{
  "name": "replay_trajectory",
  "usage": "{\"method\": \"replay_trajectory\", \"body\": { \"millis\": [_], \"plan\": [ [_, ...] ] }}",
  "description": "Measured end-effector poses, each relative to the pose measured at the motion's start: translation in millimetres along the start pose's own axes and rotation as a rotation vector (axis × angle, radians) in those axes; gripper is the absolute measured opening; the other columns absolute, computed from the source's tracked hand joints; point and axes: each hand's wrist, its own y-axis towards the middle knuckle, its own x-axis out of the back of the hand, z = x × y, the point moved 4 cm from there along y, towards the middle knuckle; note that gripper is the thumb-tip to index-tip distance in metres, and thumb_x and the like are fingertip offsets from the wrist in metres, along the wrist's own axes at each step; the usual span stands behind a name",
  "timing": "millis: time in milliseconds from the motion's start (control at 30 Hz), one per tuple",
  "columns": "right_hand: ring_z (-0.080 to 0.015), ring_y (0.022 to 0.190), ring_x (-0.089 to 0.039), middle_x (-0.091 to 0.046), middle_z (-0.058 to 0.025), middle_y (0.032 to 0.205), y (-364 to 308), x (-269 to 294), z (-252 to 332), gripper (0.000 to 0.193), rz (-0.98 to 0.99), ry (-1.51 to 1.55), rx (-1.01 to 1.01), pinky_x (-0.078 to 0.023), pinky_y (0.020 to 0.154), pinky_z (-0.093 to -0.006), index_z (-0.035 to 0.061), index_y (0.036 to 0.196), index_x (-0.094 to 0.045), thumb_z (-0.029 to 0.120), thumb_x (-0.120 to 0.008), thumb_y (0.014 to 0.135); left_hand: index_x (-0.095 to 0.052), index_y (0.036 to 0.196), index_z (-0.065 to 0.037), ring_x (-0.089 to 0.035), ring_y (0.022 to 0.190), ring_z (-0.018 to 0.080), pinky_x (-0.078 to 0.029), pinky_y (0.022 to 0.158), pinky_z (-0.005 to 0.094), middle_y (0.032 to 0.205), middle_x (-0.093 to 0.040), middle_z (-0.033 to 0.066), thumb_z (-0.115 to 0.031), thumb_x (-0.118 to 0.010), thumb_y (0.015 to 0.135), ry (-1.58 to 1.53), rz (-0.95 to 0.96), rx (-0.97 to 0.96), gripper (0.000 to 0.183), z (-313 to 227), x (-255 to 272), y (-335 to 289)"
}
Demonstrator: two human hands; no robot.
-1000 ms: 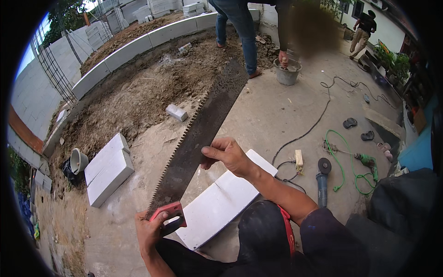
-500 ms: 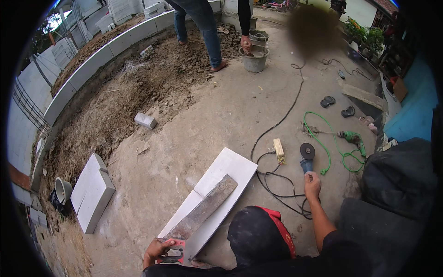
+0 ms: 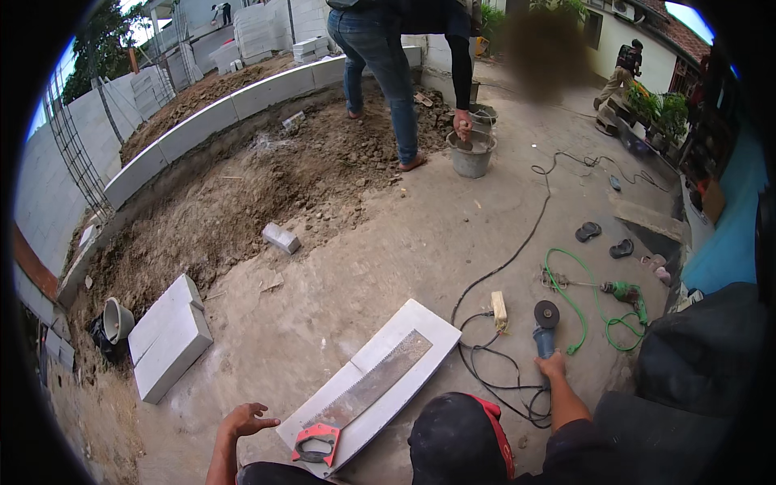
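- While the concrete ground (image 3: 356, 283) spreads beneath and beyond both my hands, its outer parts bend and are cut off at the round edge of my view.
- Far ahead of my grip stands a co-worker (image 3: 388, 81) in jeans, stooping; the upper body is cropped, and a brown blur covers the space beside it.
- Just right of my right arm sits a dark mass (image 3: 695, 347), too shadowed for me to say what it is.
- Between my hands lies a long white block (image 3: 424, 317); a saw hides its middle, and near my knee (image 3: 453, 436) I lose its lower edge.
- That saw (image 3: 373, 388) rests flat on top, its red handle (image 3: 326, 429) just right of my left hand.
- Well ahead, between my two hands' lines, a grey bucket (image 3: 471, 164) swallows part of the co-worker's hand (image 3: 462, 125); what it grips is unclear.
- In my right hand (image 3: 552, 365) is an angle grinder (image 3: 546, 330), disc pointing away; my fingers wrap its rear end, their undersides hidden.
- My left hand (image 3: 246, 420) is spread in the air beside the block's near corner; whether a fingertip touches it, I cannot tell.
- Left of the grinder lies a pale oblong piece (image 3: 499, 311), its details too small to read.
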Motion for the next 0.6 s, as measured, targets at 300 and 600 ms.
{"method": "replay_trajectory", "body": {
  "millis": [300, 600],
  "plan": [
    [-0.0331, 0.083, -0.071, -0.072, -0.0202, 0.093, -15.9, -7.5, 11.5, 0.047, 0.045, 0.416, 0.170, -0.055, 0.076, -0.0441, -0.0060, 0.102, -0.070, 0.028, -0.083, 0.073, -0.066, 0.134, -0.002, -0.071, 0.111, 0.0363, -0.055, 0.097, 0.0438, 0.121, -0.074, 0.0201, -0.068, -0.071, 0.088, 0.058, 0.165, -0.548, 0.080, -249.2, 26.4, -8.3],
    [-0.0129, 0.077, -0.059, -0.065, -0.0036, 0.092, -232.6, 4.3, 179.1, 0.044, 0.239, 0.902, 0.410, -0.049, 0.071, -0.0299, 0.0001, 0.112, -0.063, 0.031, -0.082, 0.086, -0.062, 0.128, 0.005, -0.068, 0.096, 0.0287, -0.053, 0.086, 0.0388, 0.105, -0.070, 0.0221, -0.072, -0.071, 0.086, -0.994, 0.213, -0.551, 0.089, -419.2, -198.8, 9.9]
  ]
}}
